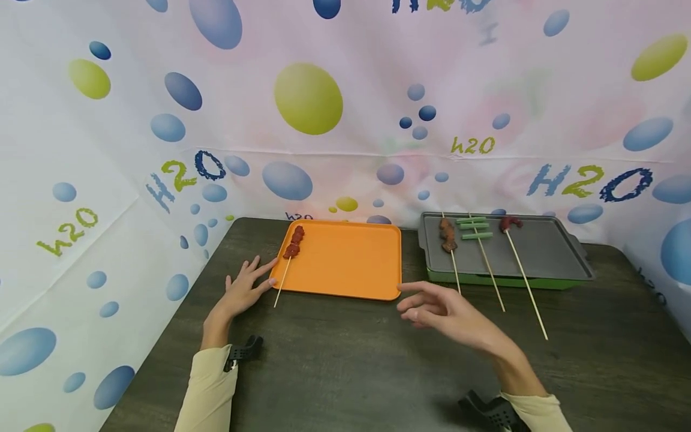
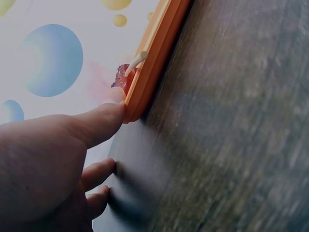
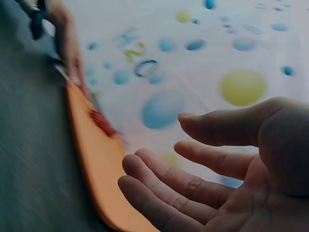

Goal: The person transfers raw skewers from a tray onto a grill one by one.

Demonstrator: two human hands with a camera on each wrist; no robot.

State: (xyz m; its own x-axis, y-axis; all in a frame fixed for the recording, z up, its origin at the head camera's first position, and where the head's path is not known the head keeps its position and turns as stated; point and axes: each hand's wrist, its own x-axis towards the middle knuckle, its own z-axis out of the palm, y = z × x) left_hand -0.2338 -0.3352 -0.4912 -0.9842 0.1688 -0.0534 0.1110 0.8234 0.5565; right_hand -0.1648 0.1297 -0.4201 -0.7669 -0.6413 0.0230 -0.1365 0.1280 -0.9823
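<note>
An orange tray [image 1: 345,258] lies on the dark table, with a skewer of red meat chunks [image 1: 294,243] along its left side; the stick juts over the front edge. At the tray's left edge is my left hand [image 1: 241,292], fingers spread. In the left wrist view its thumb [image 2: 104,118] touches the tray's corner [image 2: 137,104] close to the stick's end. By the tray's front right corner hovers my right hand [image 1: 450,312], holding nothing, its fingers loosely bent. Whether its index fingertip touches the tray, I cannot tell.
A grey griddle plate [image 1: 545,246] with a green base [image 1: 556,283] stands at the back right. Across it lie a browned meat skewer [image 1: 447,235], a skewer of green stalks [image 1: 475,227] and a skewer with a dark red curled piece [image 1: 510,224]. A patterned sheet [image 1: 345,150] hangs behind the table.
</note>
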